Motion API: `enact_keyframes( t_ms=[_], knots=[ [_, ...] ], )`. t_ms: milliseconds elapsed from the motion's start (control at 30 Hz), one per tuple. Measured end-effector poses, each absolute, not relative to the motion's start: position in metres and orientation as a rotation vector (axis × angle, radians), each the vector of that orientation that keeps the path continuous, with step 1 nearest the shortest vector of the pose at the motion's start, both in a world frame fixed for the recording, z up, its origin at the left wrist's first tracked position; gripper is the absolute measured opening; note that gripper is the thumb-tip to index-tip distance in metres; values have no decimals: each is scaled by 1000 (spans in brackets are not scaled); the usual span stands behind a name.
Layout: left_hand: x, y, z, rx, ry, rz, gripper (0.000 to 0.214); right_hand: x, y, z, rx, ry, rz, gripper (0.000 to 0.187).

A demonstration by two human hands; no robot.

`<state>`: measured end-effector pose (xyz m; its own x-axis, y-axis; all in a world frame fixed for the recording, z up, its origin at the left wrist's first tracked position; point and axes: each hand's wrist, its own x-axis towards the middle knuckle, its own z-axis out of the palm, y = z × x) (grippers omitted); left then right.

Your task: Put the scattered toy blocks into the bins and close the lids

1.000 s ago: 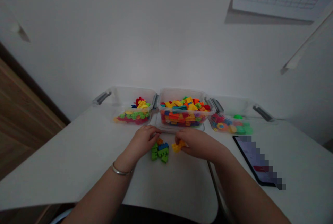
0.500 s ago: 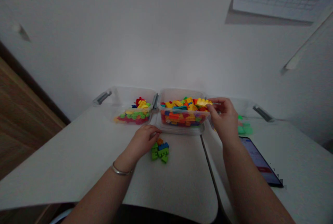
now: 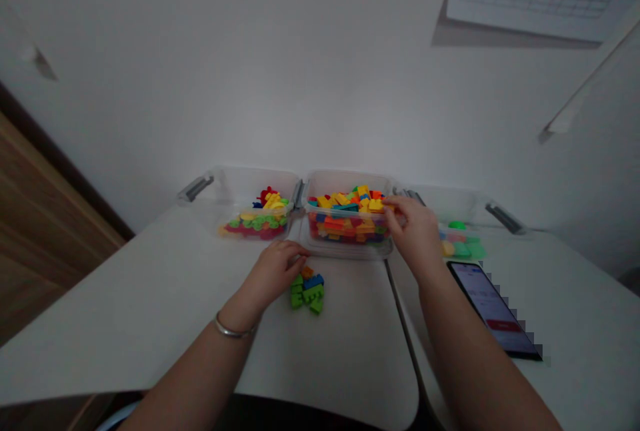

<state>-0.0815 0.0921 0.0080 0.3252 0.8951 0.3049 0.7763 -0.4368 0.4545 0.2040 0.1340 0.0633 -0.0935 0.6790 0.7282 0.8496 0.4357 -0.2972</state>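
Note:
My left hand [image 3: 276, 269] rests on the table with loosely bent fingers and nothing visible in them. Its fingertips are beside a small pile of green toy bricks [image 3: 313, 293], with a blue brick [image 3: 314, 281] and an orange brick [image 3: 307, 272] among them. My right hand [image 3: 411, 231] is at the right end of the middle clear plastic box [image 3: 345, 177], which is heaped with mixed toy bricks [image 3: 340, 221]. Its thumb and forefinger close at a yellow brick [image 3: 376, 205] on top of the heap. The other fingers are partly hidden.
On the left, another clear box [image 3: 240, 181] holds red, green and yellow pieces. A third clear box [image 3: 445, 199], with green and pale pieces, stands behind my right forearm. A phone [image 3: 493, 307] lies at the right. A seam [image 3: 403, 324] runs between tabletops; the wall is behind.
My right hand has moved left and slightly down, over the brick heap. The larger yellow brick formerly at its fingers no longer shows there. My left hand and the small pile have stayed put.

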Motion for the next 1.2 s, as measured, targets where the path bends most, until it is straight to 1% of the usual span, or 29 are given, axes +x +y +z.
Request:
enact_keyframes(
  t_ms=[100,300,467,567,633,700,767,833,900,1000,1100,1200],
  knots=[
    [-81,92,9,2353,1530,768,21,197,132,62,-1361,-1918,-358,27],
    [-79,90,11,2355,1536,759,21,182,130,54,-1340,-2016,-503,35],
    [-79,91,11,2361,1542,722,22,181,128,54,-1363,-2090,-524,36],
    [-79,91,10,2350,1546,707,22,183,128,54,-1351,-2094,-514,40],
    [-79,91,10,2336,1546,713,23,184,128,56,-1317,-2076,-466,44],
    [-79,91,10,2321,1551,723,24,184,125,61,-1260,-2027,-409,43],
    [-79,91,9,2308,1561,733,25,182,118,68,-1198,-1970,-368,36],
    [-79,92,9,2300,1571,751,25,177,109,75,-1115,-1974,-296,25],
    [-79,93,9,2292,1580,767,25,167,100,77,-981,-2086,-122,18],
    [-80,94,7,2293,1576,760,26,149,92,67,-817,-2361,162,22],
    [-81,96,4,2297,1594,766,26,134,92,48,-799,-2609,262,25],
    [-81,97,1,2292,1628,782,26,126,96,30,-817,-2699,300,24]
  ],
)
